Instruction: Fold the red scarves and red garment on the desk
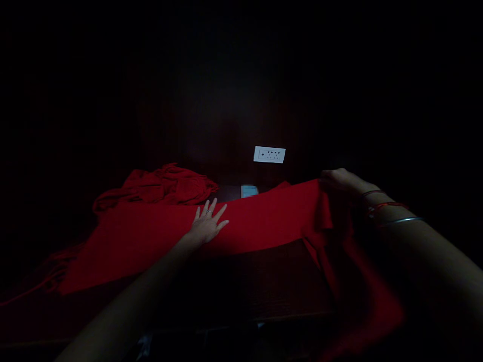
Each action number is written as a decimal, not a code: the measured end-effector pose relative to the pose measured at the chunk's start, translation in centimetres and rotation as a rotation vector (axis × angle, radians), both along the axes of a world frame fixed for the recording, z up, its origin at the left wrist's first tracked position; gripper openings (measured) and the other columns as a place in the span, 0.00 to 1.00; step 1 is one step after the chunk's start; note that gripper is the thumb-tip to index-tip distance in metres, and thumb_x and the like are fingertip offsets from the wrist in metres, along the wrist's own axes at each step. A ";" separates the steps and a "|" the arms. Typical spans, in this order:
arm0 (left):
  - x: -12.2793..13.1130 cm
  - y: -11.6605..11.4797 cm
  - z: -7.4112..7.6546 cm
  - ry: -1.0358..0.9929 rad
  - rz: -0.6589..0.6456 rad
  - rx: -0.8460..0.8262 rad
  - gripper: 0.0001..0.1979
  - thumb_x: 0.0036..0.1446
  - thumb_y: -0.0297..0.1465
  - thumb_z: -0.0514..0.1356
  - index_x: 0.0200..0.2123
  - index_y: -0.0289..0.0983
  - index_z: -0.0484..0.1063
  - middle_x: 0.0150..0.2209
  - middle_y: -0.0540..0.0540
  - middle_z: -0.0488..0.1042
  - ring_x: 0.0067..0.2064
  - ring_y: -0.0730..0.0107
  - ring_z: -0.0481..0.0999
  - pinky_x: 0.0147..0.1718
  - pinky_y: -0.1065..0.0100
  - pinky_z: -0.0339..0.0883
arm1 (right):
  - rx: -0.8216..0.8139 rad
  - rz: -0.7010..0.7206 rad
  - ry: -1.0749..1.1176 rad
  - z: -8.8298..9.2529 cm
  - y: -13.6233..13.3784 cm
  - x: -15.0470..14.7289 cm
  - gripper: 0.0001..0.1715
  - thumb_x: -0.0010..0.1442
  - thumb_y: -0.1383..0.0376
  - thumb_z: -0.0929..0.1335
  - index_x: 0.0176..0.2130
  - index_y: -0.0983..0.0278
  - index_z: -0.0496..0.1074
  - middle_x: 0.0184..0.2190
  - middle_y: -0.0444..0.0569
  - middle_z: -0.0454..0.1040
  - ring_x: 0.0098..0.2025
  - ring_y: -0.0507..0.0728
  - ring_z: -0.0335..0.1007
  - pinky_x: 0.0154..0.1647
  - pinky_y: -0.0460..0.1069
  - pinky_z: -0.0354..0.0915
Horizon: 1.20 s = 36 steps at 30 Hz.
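Note:
A long red scarf (151,226) with a fringed left end lies stretched across a dark table. My left hand (206,223), a ring on one finger, rests flat on its middle with the fingers spread. On the right, my right hand (337,178) grips the scarf's upper edge and holds that part raised off the table. From there the rest of the fabric hangs down past the table's right side, blurred and in shadow. The right fingertips are partly hidden by the dark.
Crumpled red fringed cloth (162,186) lies behind the scarf at the left. A white wall socket (269,154) is set in the dark wall, with a small pale card-like item (249,191) below it. The front edge of the table (287,318) shows faintly.

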<state>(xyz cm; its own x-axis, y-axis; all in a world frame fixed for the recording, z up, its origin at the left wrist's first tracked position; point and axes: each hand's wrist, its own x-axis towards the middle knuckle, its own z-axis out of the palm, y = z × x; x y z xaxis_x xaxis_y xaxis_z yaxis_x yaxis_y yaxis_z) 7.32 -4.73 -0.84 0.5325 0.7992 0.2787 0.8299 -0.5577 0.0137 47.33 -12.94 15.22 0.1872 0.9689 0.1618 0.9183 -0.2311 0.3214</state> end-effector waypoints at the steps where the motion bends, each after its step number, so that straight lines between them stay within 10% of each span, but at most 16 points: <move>1: -0.1 0.2 -0.1 0.001 0.025 0.007 0.28 0.54 0.47 0.40 0.57 0.46 0.42 0.60 0.45 0.34 0.58 0.54 0.34 0.51 0.51 0.37 | -0.003 -0.015 -0.040 0.3 0.0 0.2 0.18 0.56 0.58 0.56 0.38 0.66 0.67 0.33 0.55 0.70 0.31 0.56 0.66 0.25 0.46 0.56; 14: -1.7 2.8 -0.5 0.073 -0.007 -0.259 0.28 0.54 0.49 0.35 0.56 0.47 0.41 0.59 0.44 0.34 0.58 0.57 0.34 0.52 0.53 0.35 | 0.035 -0.040 -0.244 -5.8 0.8 0.8 0.16 0.55 0.61 0.59 0.38 0.70 0.65 0.35 0.60 0.69 0.39 0.60 0.63 0.36 0.52 0.52; 23: -1.5 2.2 -0.2 0.102 0.013 -0.209 0.26 0.55 0.45 0.38 0.56 0.43 0.48 0.59 0.43 0.36 0.58 0.56 0.35 0.52 0.54 0.35 | 0.251 -0.043 -0.028 -0.9 -1.0 0.9 0.18 0.56 0.57 0.57 0.37 0.69 0.63 0.29 0.57 0.69 0.27 0.52 0.62 0.23 0.46 0.47; 30: -0.5 1.1 0.1 0.129 -0.080 -0.327 0.25 0.56 0.43 0.35 0.57 0.45 0.42 0.59 0.47 0.38 0.58 0.58 0.38 0.51 0.53 0.39 | 0.234 0.144 0.017 0.8 -1.5 -9.2 0.12 0.54 0.62 0.60 0.34 0.67 0.66 0.27 0.51 0.69 0.25 0.51 0.63 0.23 0.43 0.50; 36: -0.6 1.5 0.0 0.126 -0.076 -0.348 0.25 0.56 0.43 0.35 0.57 0.45 0.41 0.59 0.47 0.37 0.58 0.57 0.38 0.52 0.52 0.38 | -0.056 0.632 0.665 -5.3 -5.4 -21.8 0.09 0.50 0.64 0.64 0.33 0.65 0.68 0.27 0.44 0.70 0.28 0.49 0.64 0.29 0.43 0.57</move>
<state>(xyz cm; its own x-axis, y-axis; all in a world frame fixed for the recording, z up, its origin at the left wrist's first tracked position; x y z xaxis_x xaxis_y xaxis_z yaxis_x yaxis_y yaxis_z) 6.75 -3.24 -0.87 0.6065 0.7916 -0.0740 0.7937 -0.5976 0.1134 25.53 -18.34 9.88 -0.3418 0.9259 0.1606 0.8683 0.3765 -0.3229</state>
